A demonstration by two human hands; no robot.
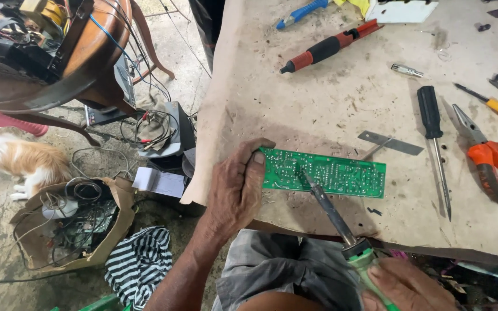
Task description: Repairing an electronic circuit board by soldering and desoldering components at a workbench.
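A green board (324, 171) is seen lying flat near the front edge of the bench (341, 109), solder side up. Its left end is gripped by the left hand (234, 187), thumb on top. A soldering iron (341, 222) is grasped by its green handle in the right hand (407, 285), low in the view; the tip is set on the board left of centre. To the right, a black screwdriver (433, 135) and orange pliers (491, 164) are laid on the bench, well apart from the board. A red-and-black tool (329, 46) is noted farther back. On the floor at left, a cat (21, 158) and a bag of wires (70, 224) are observed.
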